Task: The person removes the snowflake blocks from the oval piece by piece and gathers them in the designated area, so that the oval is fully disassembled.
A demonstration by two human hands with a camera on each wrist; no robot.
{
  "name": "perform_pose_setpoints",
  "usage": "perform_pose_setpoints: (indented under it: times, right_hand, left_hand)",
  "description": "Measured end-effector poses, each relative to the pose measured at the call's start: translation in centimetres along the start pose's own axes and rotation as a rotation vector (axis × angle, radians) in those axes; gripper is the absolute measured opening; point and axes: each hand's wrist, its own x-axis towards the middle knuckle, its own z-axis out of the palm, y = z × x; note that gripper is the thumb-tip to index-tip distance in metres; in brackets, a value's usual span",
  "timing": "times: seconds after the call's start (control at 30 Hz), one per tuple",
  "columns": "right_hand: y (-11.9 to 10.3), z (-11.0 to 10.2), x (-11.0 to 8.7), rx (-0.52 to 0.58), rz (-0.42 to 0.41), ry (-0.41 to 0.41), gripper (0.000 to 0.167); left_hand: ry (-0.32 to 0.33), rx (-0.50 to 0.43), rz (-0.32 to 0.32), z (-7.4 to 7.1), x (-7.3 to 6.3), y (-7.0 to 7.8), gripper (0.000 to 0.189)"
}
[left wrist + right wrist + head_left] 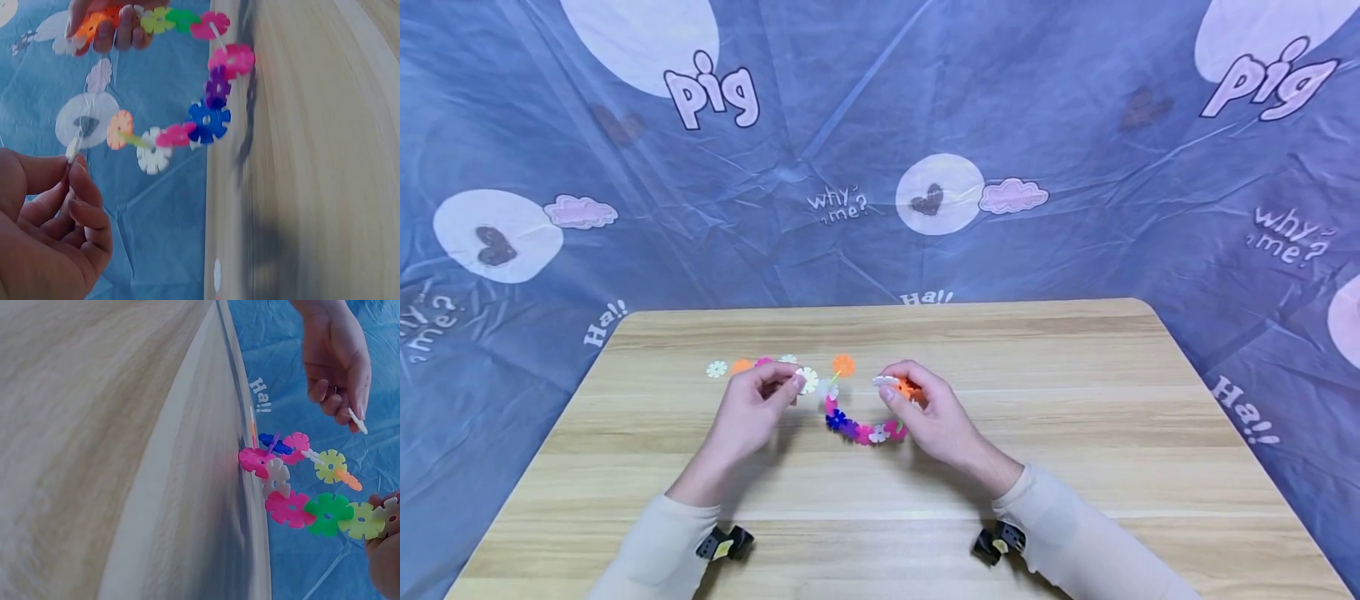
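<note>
Okay so, pinching one white snowflake disc [807,381] between thumb and fingers of the left hand [758,404]. Meanwhile gripping the white-and-orange end of a multicolored snowflake-disc chain [865,434] in the right hand [936,412], thumb pressed against the white end disc [886,381]. Sagging in a loop from the right hand toward the left: yellow, green, pink, white, purple, blue, then pink again. Ending near the left hand, but apart from it, in an orange disc [844,366] with nothing holding it up on that side.

Also spotting a short row of discs [742,365] on the wood-grain tabletop [1075,500], just past the left hand and off to its left, partly hidden behind it. Can't tell if linked or loose.

Now, possible trouble: held together only by edge slots, apparently. Could pop a link mid-loop by swinging the right hand or pushing sideways. Could also drop the white disc from the left hand, given such a small edge to pinch. And maybe snag the dangling orange end by bringing both hands together carelessly.
</note>
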Motion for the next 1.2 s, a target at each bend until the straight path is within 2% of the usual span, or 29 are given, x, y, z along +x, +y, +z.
perform_pose_setpoints:
  times: [0.2, 0.5, 0.9, 1.2]
  right_hand:
    - [-0.1, 0.0, 0.0, 0.003, 0.015, -0.001, 0.018]
    - [-0.3, 0.1, 0.1, -0.003, 0.028, 0.004, 0.019]
    - [-0.2, 0.1, 0.1, -0.007, 0.01, 0.005, 0.018]
    - [-0.3, 0.1, 0.1, -0.002, 0.005, -0.002, 0.018]
  left_hand:
    - [0.038, 0.05, -0.022, -1.2, 0.3, -0.9, 0.016]
    - [0.025, 0.132, -0.066, -3.4, 0.6, -2.2, 0.024]
    - [0.024, 0.216, -0.145, -5.5, 1.0, -3.7, 0.025]
    - [0.024, 0.266, -0.173, -6.9, 1.8, -4.8, 0.024]
